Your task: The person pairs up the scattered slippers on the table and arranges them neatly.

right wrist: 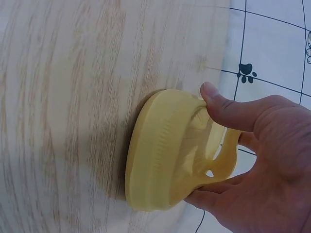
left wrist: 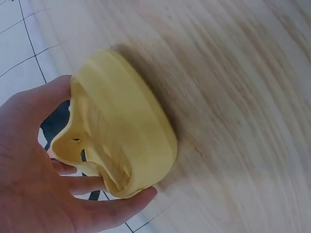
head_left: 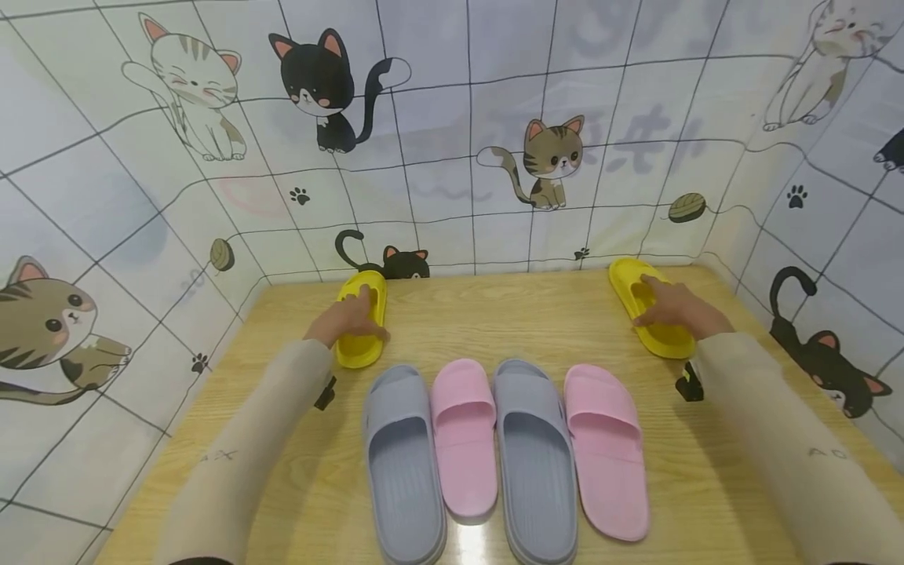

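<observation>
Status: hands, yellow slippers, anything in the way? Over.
Left hand grips left yellow slipper. Right hand, right yellow slipper. Grey slippers, pink slippers nearer camera, apparently not blocking.

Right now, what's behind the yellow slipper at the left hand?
Behind the yellow slipper is the wall, printed with a black cat showing above and right of it. The slipper covers a bit of the wall's lower edge, so that patch can't be seen.

Shines bright in the head view, glares white on the tabletop [head_left: 494, 314] between the grey slippers [head_left: 406, 486], looks duller and softer in both wrist views, casting soft shadow beside each yellow clog [left wrist: 129, 121]
</observation>
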Motion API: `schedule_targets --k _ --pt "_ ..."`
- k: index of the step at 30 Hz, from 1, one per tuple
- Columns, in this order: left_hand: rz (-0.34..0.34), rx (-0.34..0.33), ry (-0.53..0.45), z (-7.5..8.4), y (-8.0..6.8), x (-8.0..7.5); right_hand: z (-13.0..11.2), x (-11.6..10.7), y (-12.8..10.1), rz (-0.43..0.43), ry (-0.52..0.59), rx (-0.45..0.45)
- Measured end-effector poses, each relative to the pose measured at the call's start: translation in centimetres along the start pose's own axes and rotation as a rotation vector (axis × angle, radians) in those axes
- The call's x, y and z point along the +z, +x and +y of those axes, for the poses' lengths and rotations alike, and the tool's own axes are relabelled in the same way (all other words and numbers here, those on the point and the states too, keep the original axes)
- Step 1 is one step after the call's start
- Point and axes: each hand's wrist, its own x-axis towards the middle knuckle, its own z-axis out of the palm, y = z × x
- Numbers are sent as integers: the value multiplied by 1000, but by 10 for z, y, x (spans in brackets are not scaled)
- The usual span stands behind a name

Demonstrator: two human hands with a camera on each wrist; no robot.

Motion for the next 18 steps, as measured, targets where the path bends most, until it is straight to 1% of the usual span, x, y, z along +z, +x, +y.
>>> schedule_targets --k 3,7,10,14,18 --pt "-3 5 6 3 1 1 -1 1 -1 3 8 -18" --pt "-6 13 2 11 0 1 -1 3 2 24 -13 -36" --pt "2 24 4 17 0 1 1 4 5 29 -1 -42" --pt "21 38 7 22 2 1 1 4 5 11 25 -40" --pt "21 48 1 24 5 0 -1 1 6 1 1 -62"
